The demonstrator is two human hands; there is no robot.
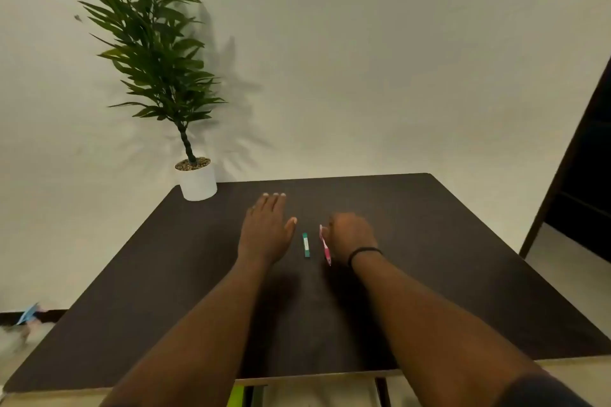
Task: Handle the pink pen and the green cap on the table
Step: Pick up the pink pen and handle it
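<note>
A green cap [306, 245] with a white label lies flat on the dark table [446, 258], pointing away from me. Just right of it is the pink pen [325, 244], its tip toward me. My right hand [350, 235] curls over the pen's far end, fingers closed around it; a black band circles that wrist. My left hand [267, 228] lies flat and open on the table, left of the cap, the thumb close to the cap's far end but apart from it.
A potted plant [198, 180] in a white pot stands at the table's far left corner against the wall. A dark door frame [568, 175] rises at the right. Blue scrap [28, 314] lies on the floor at left.
</note>
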